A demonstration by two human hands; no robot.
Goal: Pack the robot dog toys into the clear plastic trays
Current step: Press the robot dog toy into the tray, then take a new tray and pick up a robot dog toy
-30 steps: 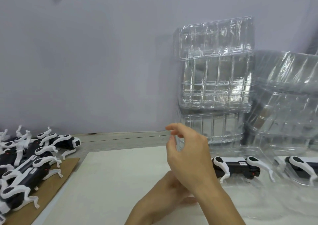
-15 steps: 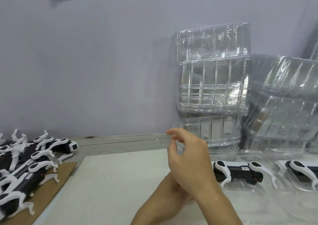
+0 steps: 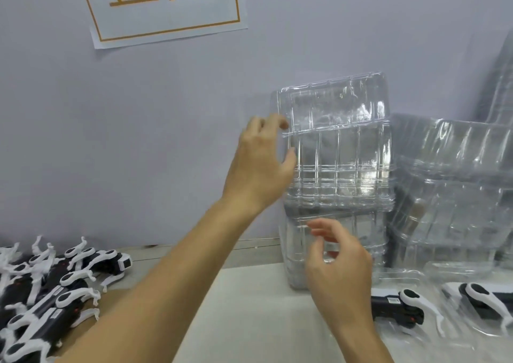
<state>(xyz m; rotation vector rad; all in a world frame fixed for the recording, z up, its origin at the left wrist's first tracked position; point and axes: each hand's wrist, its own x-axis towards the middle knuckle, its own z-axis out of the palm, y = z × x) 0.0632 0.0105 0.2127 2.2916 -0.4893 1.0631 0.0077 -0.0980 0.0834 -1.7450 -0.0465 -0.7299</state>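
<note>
Pale table [image 3: 249,301] against lilac wall [image 3: 138,140]; left hand [image 3: 259,168], right hand [image 3: 337,262], grip slack.

Looks like a small packing station in a toy factory or assembly workshop. There's a heap of identical black-and-white robot dog toys [image 3: 52,285] piled on a brown cardboard sheet [image 3: 116,296], tall stacks of clear moulded plastic trays [image 3: 338,168] leaning against a plain pale grey wall [image 3: 125,140], and a white paper sign with orange characters and border [image 3: 166,7] stuck up above the off-white table [image 3: 249,307].
</note>
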